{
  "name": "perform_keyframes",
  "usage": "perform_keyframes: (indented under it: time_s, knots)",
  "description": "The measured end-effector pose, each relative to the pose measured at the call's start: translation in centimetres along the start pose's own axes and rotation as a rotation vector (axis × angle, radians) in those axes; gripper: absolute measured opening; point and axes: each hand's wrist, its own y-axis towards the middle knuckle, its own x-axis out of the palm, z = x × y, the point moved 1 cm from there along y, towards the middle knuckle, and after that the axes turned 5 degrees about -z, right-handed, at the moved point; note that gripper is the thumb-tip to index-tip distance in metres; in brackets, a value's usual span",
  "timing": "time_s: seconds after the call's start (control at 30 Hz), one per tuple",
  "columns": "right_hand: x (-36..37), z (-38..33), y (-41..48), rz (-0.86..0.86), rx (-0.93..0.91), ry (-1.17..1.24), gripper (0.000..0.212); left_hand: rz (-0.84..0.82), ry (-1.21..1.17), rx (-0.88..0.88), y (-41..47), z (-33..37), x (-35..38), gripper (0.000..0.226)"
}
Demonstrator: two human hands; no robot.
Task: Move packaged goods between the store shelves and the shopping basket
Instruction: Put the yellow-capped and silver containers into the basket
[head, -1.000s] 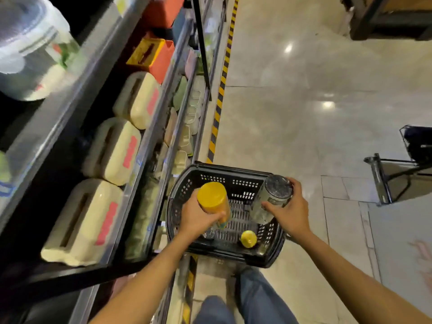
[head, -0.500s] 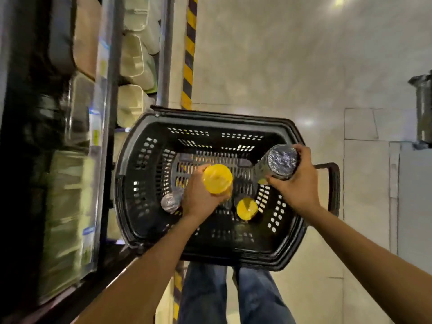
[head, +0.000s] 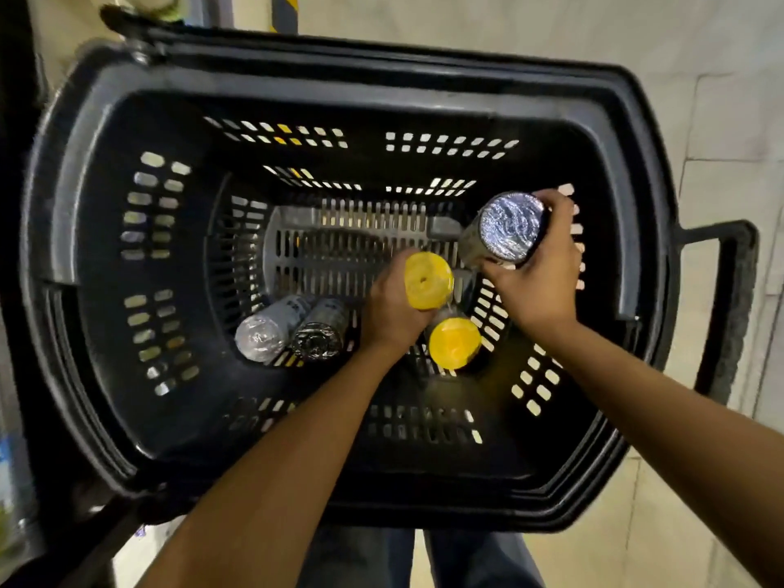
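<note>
Both arms have dropped from rim height a second ago to deep inside the black shopping basket (head: 297, 65), and the shelves have slid out of sight. The left grip (head: 392, 309), a bare hand, is wrapped round a yellow-lidded canister (head: 428, 281) held upright, low over the basket floor. Just beside it a second yellow-lidded canister (head: 454, 342) already stands. The right grip (head: 534, 282) clasps a foil-topped canister (head: 509, 227), tilted, near the right wall. Two more foil-topped canisters (head: 288, 333) lie side by side on the floor's left. This looks like the set-down: three goods in, two arriving, neither let go yet.
</note>
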Motion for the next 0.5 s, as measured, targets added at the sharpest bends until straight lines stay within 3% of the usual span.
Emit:
perform_keyframes:
  time_s: [0.27, 0.5]
  knots:
    - [1.1, 1.9, 0.2, -0.048, 0.042, 0.013, 0.079, -0.034, 0.056, 0.016, 0.4, -2.3, 1.1, 0.069]
    - [1.6, 2.7, -0.8, -0.081, 0.067, -0.002, 0.081, -0.317, 0.240, 0.031, -0.9, -4.4, 0.4, 0.066]
